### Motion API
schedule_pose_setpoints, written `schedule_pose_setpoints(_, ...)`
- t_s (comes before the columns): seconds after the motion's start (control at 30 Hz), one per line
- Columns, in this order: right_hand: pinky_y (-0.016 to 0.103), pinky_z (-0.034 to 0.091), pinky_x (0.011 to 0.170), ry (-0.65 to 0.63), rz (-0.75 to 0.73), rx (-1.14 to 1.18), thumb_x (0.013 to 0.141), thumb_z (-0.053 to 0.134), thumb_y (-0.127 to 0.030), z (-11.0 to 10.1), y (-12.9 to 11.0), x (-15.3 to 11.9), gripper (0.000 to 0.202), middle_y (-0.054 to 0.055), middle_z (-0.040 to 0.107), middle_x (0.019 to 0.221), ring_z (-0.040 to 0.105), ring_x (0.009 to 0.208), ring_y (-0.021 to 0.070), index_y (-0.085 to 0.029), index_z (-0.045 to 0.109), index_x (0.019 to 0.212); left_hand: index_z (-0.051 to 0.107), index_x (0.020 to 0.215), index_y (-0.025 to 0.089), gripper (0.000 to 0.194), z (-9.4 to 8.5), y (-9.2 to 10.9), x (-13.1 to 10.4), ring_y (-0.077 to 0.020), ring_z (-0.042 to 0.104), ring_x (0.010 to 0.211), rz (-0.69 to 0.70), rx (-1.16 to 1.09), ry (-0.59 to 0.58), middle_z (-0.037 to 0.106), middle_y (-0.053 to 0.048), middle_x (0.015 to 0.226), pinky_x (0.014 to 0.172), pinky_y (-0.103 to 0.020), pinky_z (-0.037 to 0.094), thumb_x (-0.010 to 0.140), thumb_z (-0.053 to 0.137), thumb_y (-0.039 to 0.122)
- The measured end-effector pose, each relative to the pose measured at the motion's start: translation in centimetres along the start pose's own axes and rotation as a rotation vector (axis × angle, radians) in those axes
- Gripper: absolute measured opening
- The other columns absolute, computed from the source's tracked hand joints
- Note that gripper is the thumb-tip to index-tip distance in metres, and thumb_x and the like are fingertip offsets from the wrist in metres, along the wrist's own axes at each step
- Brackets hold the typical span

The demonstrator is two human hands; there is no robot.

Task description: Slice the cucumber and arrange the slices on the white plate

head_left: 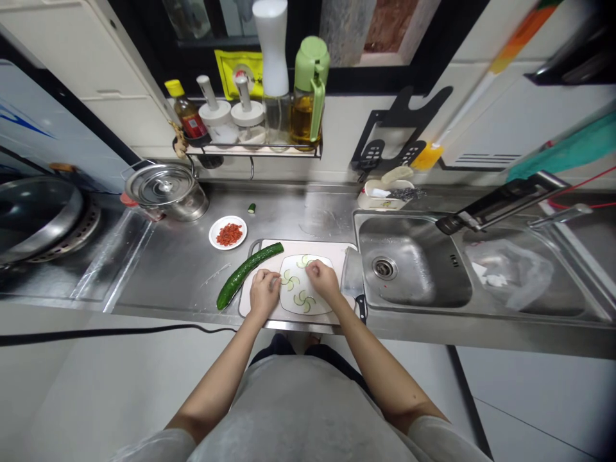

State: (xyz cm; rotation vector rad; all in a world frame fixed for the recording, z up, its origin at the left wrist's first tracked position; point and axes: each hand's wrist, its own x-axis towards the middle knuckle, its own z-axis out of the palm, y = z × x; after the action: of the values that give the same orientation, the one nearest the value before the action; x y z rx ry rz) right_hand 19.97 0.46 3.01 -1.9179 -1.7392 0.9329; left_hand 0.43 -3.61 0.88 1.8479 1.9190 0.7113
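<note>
On the pale cutting board lies a white square plate. Thin cucumber slices are set on it in curved pinwheel groups. My right hand is over the plate's upper right, fingertips pinched beside the top group; what they hold is too small to tell. At the plate's left edge, my left hand has its fingers curled together, and their contents are hidden. A long cucumber rests across the board's left edge. To the right of the plate lies a knife with a black handle.
A small plate of chopped red pieces and a cucumber end sit behind the board. A lidded steel pot stands back left. The sink is at the right. A bottle rack overhangs the counter.
</note>
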Motion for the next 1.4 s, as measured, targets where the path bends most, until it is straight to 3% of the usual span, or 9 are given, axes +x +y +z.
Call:
schedule_pose_setpoints(0.2, 0.023, 0.033, 0.058, 0.275, 0.03, 0.205, 0.081, 0.048, -0.047, -4.4, 4.0, -1.8, 0.032, -0.005, 0.046, 0.058, 0.044, 0.058, 0.0124, -0.018, 0.061, 0.081, 0.069, 0.097, 0.024, 0.021, -0.8, 0.4, -1.3, -0.0205, 0.054, 0.098, 0.177, 0.038, -0.011, 0.059, -0.007, 0.1, 0.087, -0.032, 0.045, 0.09, 0.052, 0.032)
schedule_pose_setpoints(0.37, 0.023, 0.032, 0.054, 0.409, 0.089, 0.302, 0.077, 0.051, -0.05, -7.1, 7.0, -4.7, 0.035, -0.007, 0.038, 0.054, 0.038, 0.052, 0.0106, -0.016, 0.061, 0.081, 0.069, 0.095, 0.023, 0.019, -1.7, -0.8, -1.9, -0.02, 0.056, 0.096, 0.127, -0.019, 0.111, 0.059, -0.007, 0.099, 0.087, -0.032, 0.046, 0.088, 0.053, 0.032)
schedule_pose_setpoints(0.57, 0.023, 0.03, 0.052, 0.544, 0.164, 0.347, 0.073, 0.052, -0.051, -8.8, 9.1, -6.7, 0.036, -0.009, 0.033, 0.052, 0.034, 0.05, 0.0096, -0.016, 0.06, 0.078, 0.069, 0.089, 0.023, 0.017, -3.4, -2.9, -2.2, -0.0199, 0.058, 0.094, 0.053, -0.028, 0.213, 0.06, -0.006, 0.095, 0.087, -0.033, 0.046, 0.086, 0.056, 0.032)
schedule_pose_setpoints(0.77, 0.023, 0.032, 0.053, 0.56, 0.168, 0.339, 0.073, 0.052, -0.052, -9.3, 9.7, -6.7, 0.036, -0.009, 0.034, 0.052, 0.035, 0.05, 0.0096, -0.017, 0.06, 0.077, 0.07, 0.088, 0.023, 0.017, -5.6, -4.3, -1.7, -0.0189, 0.059, 0.09, 0.007, -0.026, 0.271, 0.06, -0.005, 0.094, 0.084, -0.032, 0.047, 0.084, 0.057, 0.034)
schedule_pose_setpoints(1.0, 0.023, 0.032, 0.051, 0.551, 0.107, 0.316, 0.072, 0.053, -0.057, -8.9, 9.8, -5.9, 0.041, -0.008, 0.036, 0.051, 0.036, 0.049, 0.0103, -0.017, 0.061, 0.078, 0.07, 0.084, 0.021, 0.019, -8.0, -5.3, 0.0, -0.0149, 0.058, 0.075, -0.084, -0.03, 0.427, 0.06, -0.004, 0.091, 0.074, -0.029, 0.048, 0.083, 0.056, 0.035)
schedule_pose_setpoints(1.23, 0.024, 0.034, 0.052, 0.535, 0.12, 0.294, 0.071, 0.053, -0.059, -9.1, 10.1, -5.2, 0.045, -0.007, 0.038, 0.052, 0.038, 0.049, 0.0109, -0.016, 0.062, 0.081, 0.07, 0.085, 0.021, 0.019, -10.3, -6.7, 2.0, -0.0129, 0.056, 0.071, -0.169, -0.051, 0.547, 0.061, -0.004, 0.092, 0.075, -0.028, 0.048, 0.081, 0.058, 0.036)
schedule_pose_setpoints(1.4, 0.025, 0.035, 0.051, 0.53, 0.151, 0.275, 0.068, 0.052, -0.062, -9.4, 9.7, -4.9, 0.049, -0.005, 0.04, 0.051, 0.04, 0.049, 0.0119, -0.016, 0.062, 0.08, 0.069, 0.088, 0.017, 0.025, -10.1, -8.0, 5.3, -0.0143, 0.058, 0.075, -0.315, -0.25, 0.654, 0.065, -0.005, 0.089, 0.075, -0.028, 0.048, 0.081, 0.056, 0.038)
